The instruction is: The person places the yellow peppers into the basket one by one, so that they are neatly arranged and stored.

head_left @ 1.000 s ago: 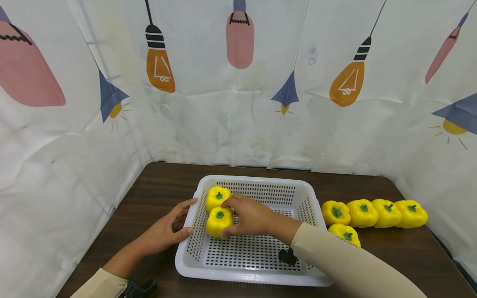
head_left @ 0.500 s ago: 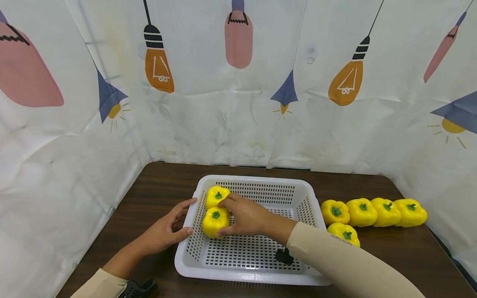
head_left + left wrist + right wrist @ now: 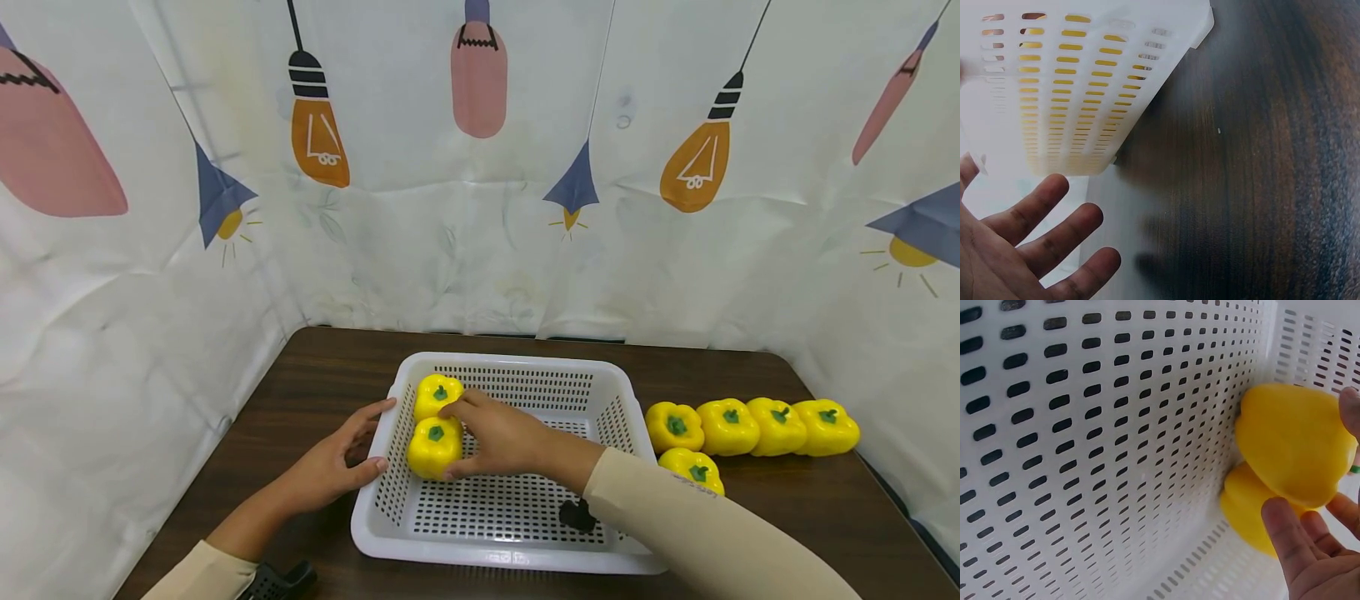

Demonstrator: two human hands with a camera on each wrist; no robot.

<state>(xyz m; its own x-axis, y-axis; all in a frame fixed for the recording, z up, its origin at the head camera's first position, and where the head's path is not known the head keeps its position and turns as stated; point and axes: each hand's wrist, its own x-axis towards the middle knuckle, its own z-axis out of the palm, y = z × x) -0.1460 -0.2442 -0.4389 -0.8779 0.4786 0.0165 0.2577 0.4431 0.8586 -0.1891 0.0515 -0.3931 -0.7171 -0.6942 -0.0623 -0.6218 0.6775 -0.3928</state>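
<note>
Inside a white perforated basket, two yellow bell peppers stand one behind the other along the left wall. My right hand holds the nearer bell pepper, thumb on its near side and fingers at its far side. In the right wrist view this bell pepper sits between thumb and fingertips, with the other one partly hidden beyond it. The farther bell pepper touches the nearer one. My left hand rests its thumb and index fingertip at the basket's left rim; its other fingers are spread outside the wall.
Right of the basket, several yellow bell peppers stand in a row on the dark wooden table. Another bell pepper lies in front of them, partly behind the right sleeve. A printed white sheet surrounds the table.
The right hand has shifted the nearer bell pepper slightly left, towards the basket wall, and has barely moved in the last half second. The left hand has stayed at the rim.
</note>
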